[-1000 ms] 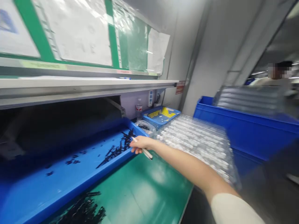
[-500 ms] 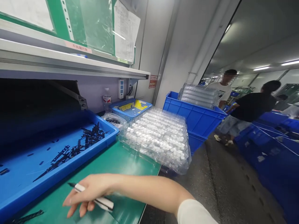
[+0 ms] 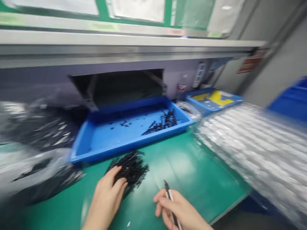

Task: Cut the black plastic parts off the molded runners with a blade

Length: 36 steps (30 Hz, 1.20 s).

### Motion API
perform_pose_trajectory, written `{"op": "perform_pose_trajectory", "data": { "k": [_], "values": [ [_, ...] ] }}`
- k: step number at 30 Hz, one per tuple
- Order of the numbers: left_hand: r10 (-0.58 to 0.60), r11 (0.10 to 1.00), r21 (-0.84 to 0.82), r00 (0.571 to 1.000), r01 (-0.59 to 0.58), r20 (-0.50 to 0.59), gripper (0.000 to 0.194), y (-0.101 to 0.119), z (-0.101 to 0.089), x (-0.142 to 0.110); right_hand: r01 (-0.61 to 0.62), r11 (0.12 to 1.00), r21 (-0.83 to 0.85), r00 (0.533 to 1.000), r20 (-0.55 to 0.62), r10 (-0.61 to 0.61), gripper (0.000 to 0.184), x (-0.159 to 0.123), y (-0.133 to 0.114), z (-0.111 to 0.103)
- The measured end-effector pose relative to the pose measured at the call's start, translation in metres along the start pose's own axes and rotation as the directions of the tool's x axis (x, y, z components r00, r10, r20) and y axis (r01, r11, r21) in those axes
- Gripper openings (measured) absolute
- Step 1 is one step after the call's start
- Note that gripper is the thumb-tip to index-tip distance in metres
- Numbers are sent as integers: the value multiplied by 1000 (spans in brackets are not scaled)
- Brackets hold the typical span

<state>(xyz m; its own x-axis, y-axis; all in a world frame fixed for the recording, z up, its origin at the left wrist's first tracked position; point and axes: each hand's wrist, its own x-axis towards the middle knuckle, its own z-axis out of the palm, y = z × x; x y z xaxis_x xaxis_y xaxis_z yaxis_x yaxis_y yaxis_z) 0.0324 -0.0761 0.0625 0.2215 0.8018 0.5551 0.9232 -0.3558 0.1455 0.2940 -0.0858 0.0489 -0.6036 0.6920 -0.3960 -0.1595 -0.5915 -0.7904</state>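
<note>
My left hand [image 3: 107,195] lies on the green bench top [image 3: 192,166] with its fingers stretched out, the fingertips touching a heap of small black parts [image 3: 130,167]. My right hand [image 3: 178,209] is at the lower middle, fingers closed round a white and black pen [image 3: 170,201] whose dark tip points up and away. Behind the heap stands a shallow blue tray [image 3: 96,143] holding more black parts [image 3: 163,121] in its right corner.
Clear plastic trays of small white pieces [image 3: 251,143] fill the right side. A blue basket with yellow contents [image 3: 213,100] sits at the back right. Plastic bags with dark parts [image 3: 31,150] lie at the left. A shelf [image 3: 120,43] overhangs the bench.
The view has swung from the right side and aisle back to the bench. My right hand drew the pen from the blue tray toward me; my left hand has come into view on the black heap.
</note>
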Motion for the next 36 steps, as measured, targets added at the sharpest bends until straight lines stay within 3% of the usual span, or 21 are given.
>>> {"op": "perform_pose_trajectory", "data": {
  "k": [2, 6, 11, 14, 16, 17, 19, 22, 24, 25, 27, 29, 31, 34, 36],
  "values": [
    [-79, 995, 63, 990, 73, 113, 13, 10, -8, -3, -2, 1000, -10, 1000, -19, 2, 34, 2, -2, 3],
    [-170, 981, 115, 978, 157, 120, 14, 35, -17, 4, -62, 997, -36, 998, -34, 61, 49, 3, -12, 18],
    [-222, 960, 214, 955, 179, 195, 9, 49, -27, 19, -76, 997, -29, 993, -95, 73, 42, -6, -22, 38],
    [-244, 969, 81, 956, 233, 165, 12, 57, -39, 18, -72, 996, -45, 992, -111, 67, 43, -10, -23, 45],
    [-289, 939, -117, 928, 323, 236, 11, 68, -48, 12, -57, 996, -70, 990, -132, 47, 44, -12, -24, 49],
    [-323, 886, -227, 889, 404, 324, 10, 74, -51, 8, -46, 995, -86, 989, -144, 33, 45, -12, -25, 51],
    [-362, 662, -408, 744, 629, 562, 8, 88, -55, -1, -37, 991, -125, 987, -160, 16, 48, -12, -27, 55],
    [-322, 118, -455, 468, 882, 823, 12, 106, -54, -12, -82, 978, -190, 987, -150, 54, 47, -10, -31, 61],
    [-267, -191, -436, 380, 880, 885, 21, 115, -51, -16, -125, 964, -236, 986, -134, 95, 44, -7, -32, 63],
    [-247, -298, -428, 365, 853, 898, 27, 118, -49, -18, -142, 956, -256, 985, -129, 111, 42, -7, -32, 63],
    [-228, -423, -420, 355, 803, 907, 35, 123, -48, -21, -160, 943, -291, 983, -128, 128, 40, -8, -30, 59],
    [-227, -474, -409, 340, 780, 912, 40, 126, -48, -23, -143, 927, -347, 985, -141, 100, 38, -13, -29, 54],
    [-237, -495, -392, 314, 775, 919, 41, 127, -49, -24, -68, 878, -474, 989, -147, -2, 37, -23, -31, 48],
    [-244, -504, -385, 301, 773, 922, 40, 125, -53, -24, 90, 693, -716, 981, -55, -184, 37, -40, -39, 45],
    [-232, -517, -386, 310, 764, 922, 37, 124, -55, -23, 182, 552, -814, 970, 55, -239, 35, -48, -44, 47]
  ]
}}
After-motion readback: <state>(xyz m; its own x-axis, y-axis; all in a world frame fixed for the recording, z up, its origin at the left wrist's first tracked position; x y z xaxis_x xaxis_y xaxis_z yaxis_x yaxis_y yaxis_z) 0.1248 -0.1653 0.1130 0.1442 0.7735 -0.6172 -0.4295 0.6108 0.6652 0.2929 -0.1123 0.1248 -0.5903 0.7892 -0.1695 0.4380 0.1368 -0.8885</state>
